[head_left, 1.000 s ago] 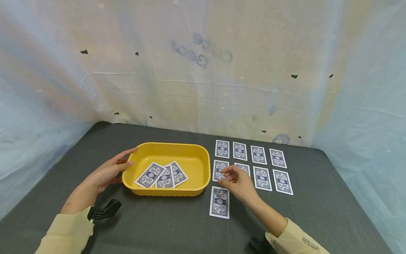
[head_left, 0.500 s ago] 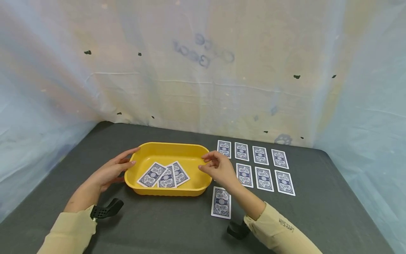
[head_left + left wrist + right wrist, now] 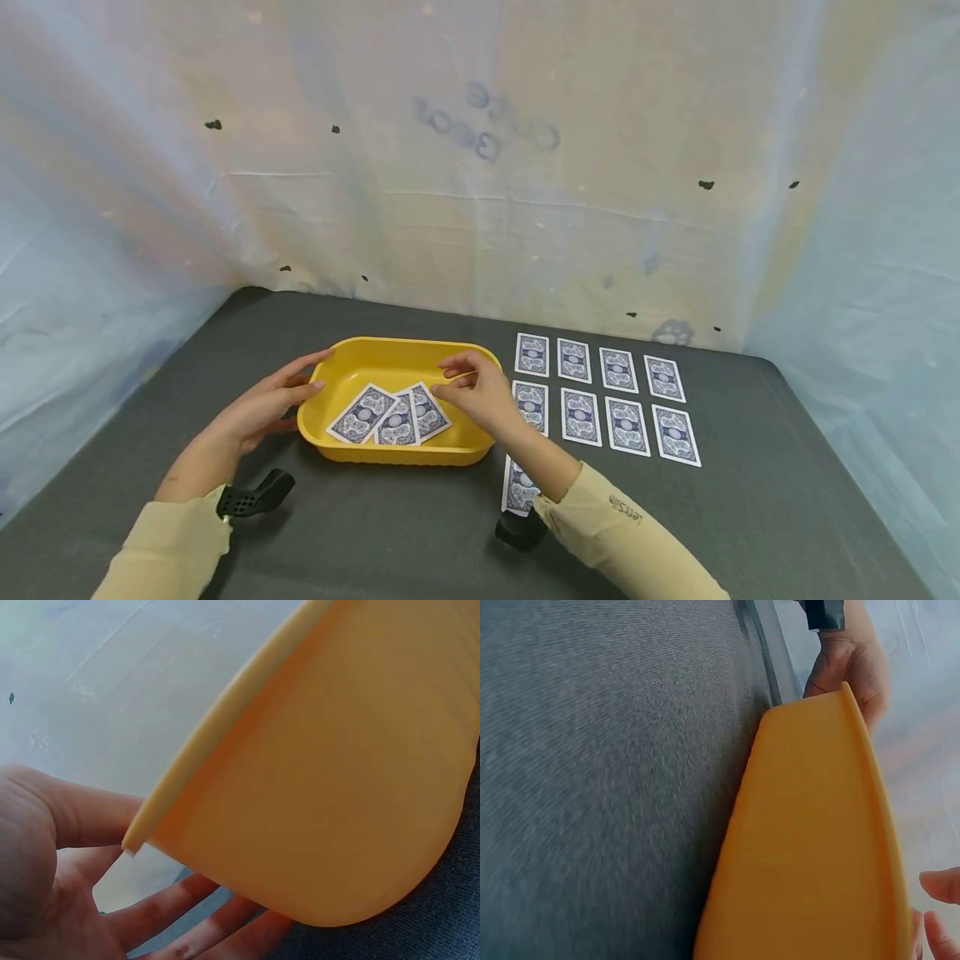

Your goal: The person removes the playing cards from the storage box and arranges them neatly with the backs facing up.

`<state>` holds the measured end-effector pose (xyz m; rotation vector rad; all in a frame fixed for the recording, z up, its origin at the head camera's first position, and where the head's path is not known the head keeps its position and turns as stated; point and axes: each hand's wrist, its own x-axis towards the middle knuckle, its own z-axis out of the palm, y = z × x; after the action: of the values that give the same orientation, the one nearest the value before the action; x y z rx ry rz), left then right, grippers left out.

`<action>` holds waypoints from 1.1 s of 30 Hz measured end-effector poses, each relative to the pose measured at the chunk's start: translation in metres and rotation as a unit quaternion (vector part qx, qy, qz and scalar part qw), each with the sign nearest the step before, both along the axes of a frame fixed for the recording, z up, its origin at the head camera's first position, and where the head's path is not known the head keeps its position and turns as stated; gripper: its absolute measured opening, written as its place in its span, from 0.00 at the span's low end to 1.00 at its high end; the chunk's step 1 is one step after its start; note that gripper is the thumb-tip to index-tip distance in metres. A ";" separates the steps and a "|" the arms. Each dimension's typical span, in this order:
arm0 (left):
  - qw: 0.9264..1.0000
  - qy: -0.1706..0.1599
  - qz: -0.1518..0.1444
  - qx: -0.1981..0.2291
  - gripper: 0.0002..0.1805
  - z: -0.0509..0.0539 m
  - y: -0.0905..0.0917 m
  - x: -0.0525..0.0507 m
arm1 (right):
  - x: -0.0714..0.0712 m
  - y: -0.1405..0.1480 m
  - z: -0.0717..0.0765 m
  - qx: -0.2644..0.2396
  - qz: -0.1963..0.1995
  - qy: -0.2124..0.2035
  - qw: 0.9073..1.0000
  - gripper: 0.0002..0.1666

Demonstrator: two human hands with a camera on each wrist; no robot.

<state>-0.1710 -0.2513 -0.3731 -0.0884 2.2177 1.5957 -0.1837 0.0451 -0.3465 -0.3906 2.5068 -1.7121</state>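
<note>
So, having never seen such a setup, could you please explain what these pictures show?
This is no robot but a person working bare-handed. The wide picture comes from a head-worn camera; the close-ups from one on each wrist. On the dark table stands a yellow tray with three cards in it. To its right lie nine more cards: two rows of four and one nearer the person. The left hand grips the tray's rim; the right hand hovers over the tray, holding nothing visible.

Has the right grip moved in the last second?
Yes, leftward: judged against the card rows in the head view, the right grip was above their left side and is now left of them, over the yellow tray.
</note>
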 end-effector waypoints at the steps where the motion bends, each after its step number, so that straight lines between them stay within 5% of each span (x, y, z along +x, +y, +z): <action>1: 1.000 0.000 0.001 0.000 0.37 0.000 0.000 0.000 | -0.001 -0.003 -0.001 0.003 0.004 -0.003 1.000 0.19; 10: 1.000 -0.008 0.011 -0.003 0.36 -0.001 0.002 0.000 | -0.006 -0.026 -0.020 0.042 0.005 -0.042 0.998 0.25; 21: 1.000 0.001 0.004 0.003 0.37 -0.001 0.000 -0.001 | -0.009 -0.033 -0.026 0.068 0.016 -0.072 0.995 0.27; 33: 1.000 -0.002 0.005 0.008 0.37 -0.003 -0.001 -0.002 | -0.010 -0.038 -0.031 0.220 0.082 -0.051 0.971 0.48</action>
<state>-0.1727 -0.2528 -0.3766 -0.0981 2.2044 1.6159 -0.1939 0.0076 -0.3776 -0.4403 2.5924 -1.0477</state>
